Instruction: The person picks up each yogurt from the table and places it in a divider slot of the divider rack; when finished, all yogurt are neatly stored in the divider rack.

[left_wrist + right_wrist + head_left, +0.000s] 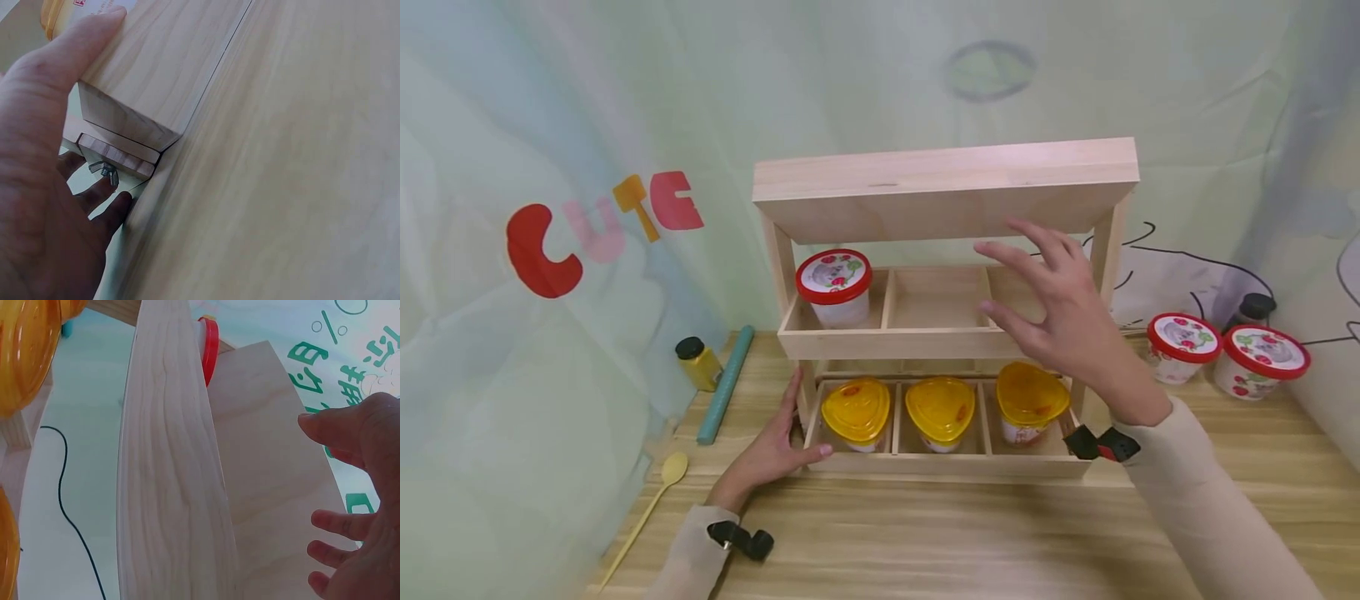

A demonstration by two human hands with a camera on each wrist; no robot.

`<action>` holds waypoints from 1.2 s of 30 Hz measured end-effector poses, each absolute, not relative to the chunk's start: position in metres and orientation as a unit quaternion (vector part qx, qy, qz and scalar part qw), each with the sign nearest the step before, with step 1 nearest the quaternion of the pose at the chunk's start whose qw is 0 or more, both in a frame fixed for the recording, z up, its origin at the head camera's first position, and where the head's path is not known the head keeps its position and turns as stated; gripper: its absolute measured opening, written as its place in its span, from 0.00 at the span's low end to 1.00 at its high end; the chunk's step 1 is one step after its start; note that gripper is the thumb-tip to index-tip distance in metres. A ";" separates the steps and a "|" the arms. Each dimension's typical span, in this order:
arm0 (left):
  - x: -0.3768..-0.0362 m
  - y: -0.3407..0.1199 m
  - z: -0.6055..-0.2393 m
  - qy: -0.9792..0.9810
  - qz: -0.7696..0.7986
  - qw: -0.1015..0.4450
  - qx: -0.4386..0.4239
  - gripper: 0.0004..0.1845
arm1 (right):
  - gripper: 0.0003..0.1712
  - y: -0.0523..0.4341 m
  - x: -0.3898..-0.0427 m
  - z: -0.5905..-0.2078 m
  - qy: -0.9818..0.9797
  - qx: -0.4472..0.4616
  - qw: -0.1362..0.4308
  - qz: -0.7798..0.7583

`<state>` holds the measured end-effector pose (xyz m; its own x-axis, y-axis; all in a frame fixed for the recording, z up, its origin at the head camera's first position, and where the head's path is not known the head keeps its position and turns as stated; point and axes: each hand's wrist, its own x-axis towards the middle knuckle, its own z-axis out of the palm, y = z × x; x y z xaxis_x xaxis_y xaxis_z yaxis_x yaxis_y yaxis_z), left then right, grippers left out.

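Note:
A two-tier wooden rack (917,343) with a slanted top board stands on the table. My left hand (767,454) grips its lower left corner; the thumb lies over the front edge, and the fingers reach round the side near a wing nut (107,172). My right hand (1063,321) hovers before the upper right compartment, fingers spread, holding nothing. One red-lidded tub (835,279) sits in the upper left compartment, and the upper middle one is bare. Below, yellow-lidded cups (940,408) fill the three compartments. My right hand partly hides the upper right compartment.
Two more red-lidded tubs (1183,337) stand at the right beside a dark-capped jar (1255,310). Left of the rack are a yellow bottle (700,365), a teal stick (726,385) and a yellow spoon (673,469). A printed curtain (865,75) hangs behind.

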<state>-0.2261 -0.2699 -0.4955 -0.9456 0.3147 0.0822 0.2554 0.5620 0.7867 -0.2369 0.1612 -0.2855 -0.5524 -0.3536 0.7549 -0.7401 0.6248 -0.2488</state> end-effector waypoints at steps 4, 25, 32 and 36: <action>-0.226 -0.270 -0.495 0.883 0.440 0.035 0.159 0.73 | 0.36 0.173 -0.233 -0.287 -0.841 0.310 0.335 0.292; -0.226 -0.270 -0.494 0.882 0.440 0.032 0.163 0.72 | 0.40 0.243 -0.222 -0.314 -0.851 0.209 0.361 0.318; -0.226 -0.270 -0.494 0.881 0.442 0.030 0.167 0.72 | 0.39 0.262 -0.227 -0.325 -0.862 0.160 0.352 0.327; -0.225 -0.269 -0.494 0.884 0.437 0.033 0.160 0.72 | 0.37 0.273 -0.232 -0.333 -0.875 0.123 0.331 0.330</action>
<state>-0.2254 -0.2691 -0.4942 -0.9466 0.3121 0.0814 0.2541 0.5663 0.7840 -0.2316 0.2734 -0.3330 -0.7510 0.0041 0.6603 -0.4331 0.7518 -0.4972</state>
